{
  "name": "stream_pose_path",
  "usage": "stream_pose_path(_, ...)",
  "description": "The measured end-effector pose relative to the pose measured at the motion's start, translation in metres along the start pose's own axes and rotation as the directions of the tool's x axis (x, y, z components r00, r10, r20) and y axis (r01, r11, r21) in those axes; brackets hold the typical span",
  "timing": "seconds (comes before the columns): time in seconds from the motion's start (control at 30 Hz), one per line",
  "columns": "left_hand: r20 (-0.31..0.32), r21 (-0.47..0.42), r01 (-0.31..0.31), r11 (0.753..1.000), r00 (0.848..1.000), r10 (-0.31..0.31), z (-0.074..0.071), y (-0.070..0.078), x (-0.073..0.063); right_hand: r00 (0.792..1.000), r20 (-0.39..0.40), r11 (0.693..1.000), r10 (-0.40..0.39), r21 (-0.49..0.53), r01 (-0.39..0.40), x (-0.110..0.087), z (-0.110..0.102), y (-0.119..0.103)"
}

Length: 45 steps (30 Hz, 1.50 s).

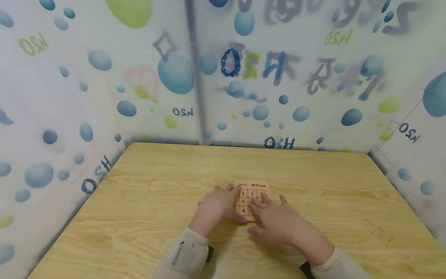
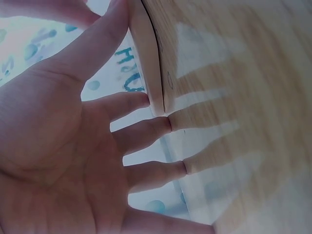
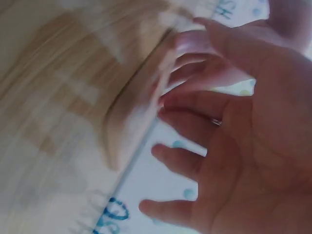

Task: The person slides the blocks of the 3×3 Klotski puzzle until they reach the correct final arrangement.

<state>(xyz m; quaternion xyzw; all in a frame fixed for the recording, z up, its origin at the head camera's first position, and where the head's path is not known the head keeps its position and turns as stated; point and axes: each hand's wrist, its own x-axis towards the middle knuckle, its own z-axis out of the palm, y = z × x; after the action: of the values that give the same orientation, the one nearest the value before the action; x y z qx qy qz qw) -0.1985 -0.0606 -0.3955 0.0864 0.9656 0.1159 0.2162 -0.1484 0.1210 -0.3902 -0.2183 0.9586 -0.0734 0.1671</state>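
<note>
A flat wooden number slide puzzle (image 1: 243,186) lies on the table, with square tiles showing 1, 2, 5 and 4 at its left and top. Along its left side, my left hand (image 1: 216,203) touches the frame, thumb by the near corner and index finger by the upper left. The left wrist view shows those fingers straight and spread, tips against the tabletop beside the puzzle (image 2: 146,53). Over the tiles on the right, my right hand (image 1: 278,223) reaches in with extended fingers, its fingertips at the middle tiles. Several tiles are hidden beneath it.
The wood-grain table (image 1: 167,166) extends around the puzzle on all sides. Behind it and at both sides hang pale curtains (image 1: 150,116) printed with blue and green bubbles and mirrored lettering. Light sleeves and dark wrist straps cover both forearms.
</note>
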Motion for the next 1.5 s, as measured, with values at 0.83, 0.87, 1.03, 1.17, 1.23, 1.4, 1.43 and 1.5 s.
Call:
stream_pose_path(0.83,0.025,-0.011,-0.002,1.0,1.0,0.003,0.002,-0.003,0.001,0.996,0.027,0.996,-0.086,-0.009,0.087,0.02,0.002,0.004)
stream_pose_path(0.87,0.025,-0.016,-0.002,1.0,1.0,0.002,0.002,-0.004,0.001,0.996,0.029,0.997,-0.08,-0.011,0.081,0.02,0.003,0.006)
stream_pose_path(1.03,0.013,-0.012,-0.006,1.0,1.0,0.006,0.0,-0.001,0.002,1.0,0.025,0.999,-0.014,-0.051,0.015,0.012,-0.002,0.017)
stream_pose_path(1.17,0.011,0.001,-0.006,1.0,1.0,0.006,-0.003,0.002,0.002,1.0,0.026,0.997,-0.013,-0.075,0.015,0.006,-0.007,0.017)
stream_pose_path(1.23,0.014,0.003,-0.004,1.0,1.0,0.004,-0.003,0.003,0.002,0.998,0.034,0.998,-0.049,-0.049,0.051,0.003,-0.006,0.012)
stream_pose_path(1.4,0.013,0.0,-0.008,1.0,1.0,0.008,-0.002,0.001,0.001,0.995,0.036,0.995,-0.094,-0.018,0.095,0.005,0.001,0.0)
stream_pose_path(1.43,0.012,-0.002,-0.009,1.0,1.0,0.009,-0.001,0.001,0.001,0.996,0.031,0.996,-0.086,-0.028,0.087,0.007,0.001,-0.001)
stream_pose_path(1.5,0.015,-0.01,-0.002,1.0,1.0,0.002,-0.001,0.0,0.001,0.998,0.02,0.996,-0.068,-0.059,0.069,0.011,0.003,-0.002)
